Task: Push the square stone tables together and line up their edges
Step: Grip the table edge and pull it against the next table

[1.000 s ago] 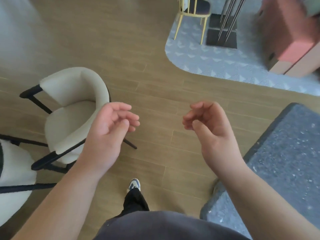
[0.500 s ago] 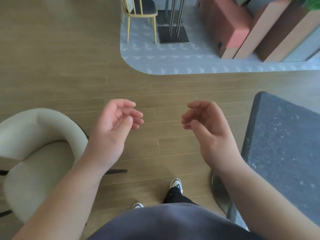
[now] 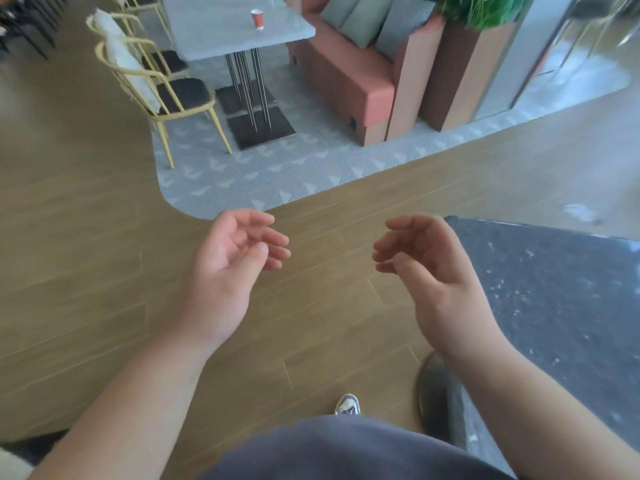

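Note:
A dark speckled square stone table (image 3: 561, 306) fills the right side of the view, its near-left corner by my right forearm. My left hand (image 3: 228, 271) hovers over the wooden floor, fingers loosely curled, holding nothing. My right hand (image 3: 429, 271) hangs beside the table's left edge, fingers loosely curled and empty; it does not touch the stone. A light grey stone table (image 3: 214, 32) with thin metal legs stands far back on the patterned carpet. A second dark table is not in view.
A red paper cup (image 3: 257, 19) stands on the grey table. Yellow-framed chairs (image 3: 166, 95) line its left side, and a salmon bench (image 3: 343, 74) with cushions and a planter (image 3: 481, 8) stand to its right. The dark table's round base (image 3: 433, 393) sits near my shoe (image 3: 347, 405).
The view has swung up and to the right: the cream chair left the frame and the grey table with the cup came into sight. Both hands stay loosely curled and empty.

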`<move>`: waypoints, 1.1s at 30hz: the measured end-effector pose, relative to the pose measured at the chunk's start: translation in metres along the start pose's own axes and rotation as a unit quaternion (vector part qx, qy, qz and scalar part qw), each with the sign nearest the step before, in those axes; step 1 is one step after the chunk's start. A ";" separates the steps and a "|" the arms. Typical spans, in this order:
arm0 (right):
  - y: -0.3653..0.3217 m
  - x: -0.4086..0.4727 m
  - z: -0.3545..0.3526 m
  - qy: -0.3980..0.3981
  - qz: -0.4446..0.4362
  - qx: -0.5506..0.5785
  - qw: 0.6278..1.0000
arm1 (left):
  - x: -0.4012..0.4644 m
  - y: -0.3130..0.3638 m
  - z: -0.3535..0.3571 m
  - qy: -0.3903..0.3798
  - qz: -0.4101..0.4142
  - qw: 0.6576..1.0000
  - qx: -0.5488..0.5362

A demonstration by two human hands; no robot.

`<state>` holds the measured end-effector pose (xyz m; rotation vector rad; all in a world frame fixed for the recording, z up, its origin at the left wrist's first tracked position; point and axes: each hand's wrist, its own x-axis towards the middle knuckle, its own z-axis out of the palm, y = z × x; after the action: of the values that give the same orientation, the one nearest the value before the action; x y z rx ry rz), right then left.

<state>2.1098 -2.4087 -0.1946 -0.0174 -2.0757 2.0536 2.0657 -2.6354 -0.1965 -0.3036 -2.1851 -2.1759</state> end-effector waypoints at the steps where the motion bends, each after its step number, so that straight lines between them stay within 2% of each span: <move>1: -0.002 0.015 -0.007 0.006 0.000 0.002 1.000 | 0.015 -0.002 0.009 -0.005 0.003 1.000 -0.004; 7: 0.004 0.084 -0.035 0.060 0.000 0.000 0.998 | 0.092 -0.025 0.049 -0.051 -0.010 0.998 -0.021; 15: 0.027 0.173 -0.037 0.109 0.032 -0.054 0.992 | 0.221 -0.057 0.053 -0.103 -0.009 0.994 -0.018; 21: 0.055 0.275 -0.010 0.150 0.076 -0.053 0.984 | 0.337 -0.089 0.037 -0.180 -0.032 0.983 -0.026; 27: 0.064 0.383 0.028 0.178 0.077 -0.032 0.980 | 0.463 -0.098 0.021 -0.205 -0.045 0.978 -0.016; 33: 0.075 0.446 0.003 0.258 0.071 -0.046 0.963 | 0.545 -0.103 0.076 -0.260 -0.049 0.964 -0.025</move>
<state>1.6635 -2.3377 -0.2032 -0.6593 -1.8716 1.7706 1.5221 -2.5004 -0.2078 -0.8790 -2.4323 -2.4236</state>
